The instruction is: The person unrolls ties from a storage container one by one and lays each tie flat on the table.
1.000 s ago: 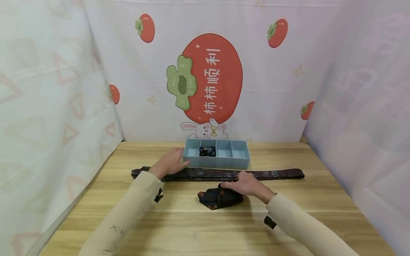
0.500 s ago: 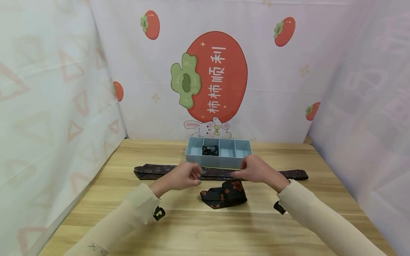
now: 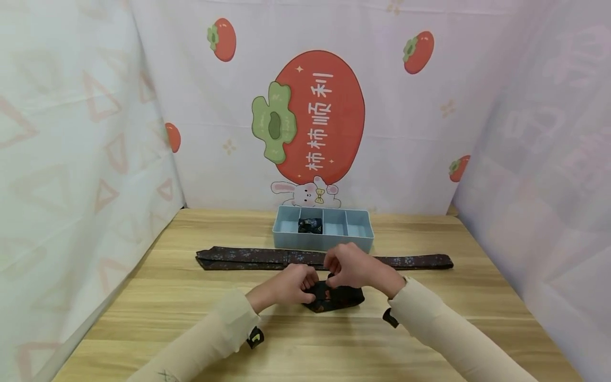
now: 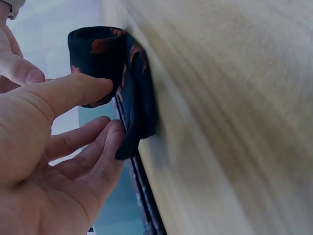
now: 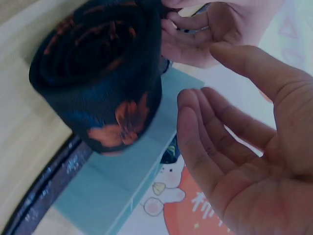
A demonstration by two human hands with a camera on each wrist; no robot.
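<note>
As left hand touches rolled tie, both grips unclosed, right hand alongside, box near far edge of surface

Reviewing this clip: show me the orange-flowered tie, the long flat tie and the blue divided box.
Orange-flowered tie (image 5: 102, 106): right wrist view, outer side of the roll.
Long flat tie (image 3: 264, 256): head view, left stretch.
Blue divided box (image 3: 305, 242): head view, front wall.

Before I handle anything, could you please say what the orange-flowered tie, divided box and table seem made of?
Orange-flowered tie: likely woven fabric, smooth-looking, since it bends into soft coiled layers. Divided box: probably plastic, matte-looking, with thin, even pale-blue walls. Table: wood or smooth wood-look laminate, showing streaky grain.
</note>
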